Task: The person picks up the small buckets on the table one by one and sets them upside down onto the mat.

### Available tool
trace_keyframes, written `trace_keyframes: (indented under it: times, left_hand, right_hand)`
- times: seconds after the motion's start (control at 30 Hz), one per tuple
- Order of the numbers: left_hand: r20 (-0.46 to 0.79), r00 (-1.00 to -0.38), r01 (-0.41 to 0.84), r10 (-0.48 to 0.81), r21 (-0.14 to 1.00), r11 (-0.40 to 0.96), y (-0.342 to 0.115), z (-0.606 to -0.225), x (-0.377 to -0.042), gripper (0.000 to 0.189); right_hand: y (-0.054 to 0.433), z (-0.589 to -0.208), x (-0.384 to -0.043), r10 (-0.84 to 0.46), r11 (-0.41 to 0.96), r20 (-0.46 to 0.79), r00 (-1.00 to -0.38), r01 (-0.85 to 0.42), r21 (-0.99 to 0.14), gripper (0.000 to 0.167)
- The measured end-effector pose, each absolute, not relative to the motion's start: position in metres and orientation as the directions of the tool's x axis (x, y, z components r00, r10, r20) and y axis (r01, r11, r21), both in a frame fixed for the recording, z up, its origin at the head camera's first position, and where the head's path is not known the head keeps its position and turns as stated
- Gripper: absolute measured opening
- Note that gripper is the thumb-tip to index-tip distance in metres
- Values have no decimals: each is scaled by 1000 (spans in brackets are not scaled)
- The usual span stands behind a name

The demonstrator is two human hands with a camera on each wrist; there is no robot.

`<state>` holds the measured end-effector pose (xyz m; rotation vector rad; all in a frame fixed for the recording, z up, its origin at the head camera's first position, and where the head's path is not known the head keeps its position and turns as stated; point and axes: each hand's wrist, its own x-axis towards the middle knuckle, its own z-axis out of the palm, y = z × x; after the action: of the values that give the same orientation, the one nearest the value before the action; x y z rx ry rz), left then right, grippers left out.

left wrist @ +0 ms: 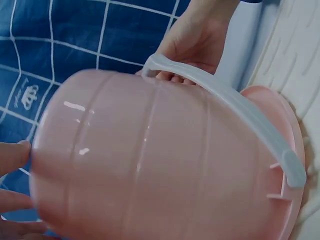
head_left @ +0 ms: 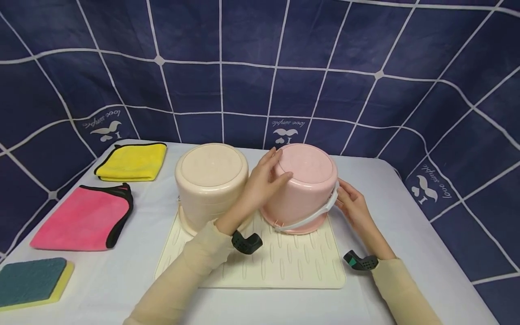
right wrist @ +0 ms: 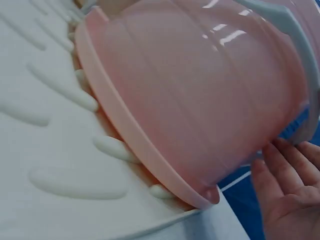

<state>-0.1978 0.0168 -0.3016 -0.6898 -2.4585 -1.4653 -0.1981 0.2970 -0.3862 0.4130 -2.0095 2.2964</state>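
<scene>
A pink bucket (head_left: 298,196) stands upside down on a cream ribbed drying mat (head_left: 276,266). My left hand (head_left: 263,178) rests at the upper left edge of its base, fingers spread and fairly straight. On the opposite side, my right hand (head_left: 356,211) has its extended fingertips (right wrist: 280,160) against the bucket wall beside the raised end of the pale handle (left wrist: 235,105). That handle slants across the bucket's front down to the rim. Left of the pink bucket, a cream bucket (head_left: 211,198) is also upside down on the mat, partly hidden by my left arm.
On the left of the white tabletop (head_left: 386,194) lie a folded yellow cloth (head_left: 132,162), a pink cloth (head_left: 81,219) with black edging and a green-and-yellow sponge (head_left: 32,282). A dark blue checked curtain (head_left: 252,90) rises behind and at both sides.
</scene>
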Motion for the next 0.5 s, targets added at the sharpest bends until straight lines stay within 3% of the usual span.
trace_keyframes:
  times: [0.13,0.3,0.37,0.5]
  left_hand:
    - [476,-782,606,402,732,312,2,-290,-172,61]
    - [508,-649,692,567,704,160,-41,-264,-130,61]
    - [507,-644,698,574,696,169,-63,-256,-118,60]
    - [503,-690,667,520,721,189,-108,-253,-103,56]
  right_hand:
    - [314,-388,-198,-257,-13,159,-953,-162,-987,53]
    - [343,-394,-199,-369,276,134,-920,-247,-929,48]
    - [351,-396,-198,-382,361,141,-913,-288,-887,46]
    - [359,-399,-195,-430,463,160,-889,-369,-806,48]
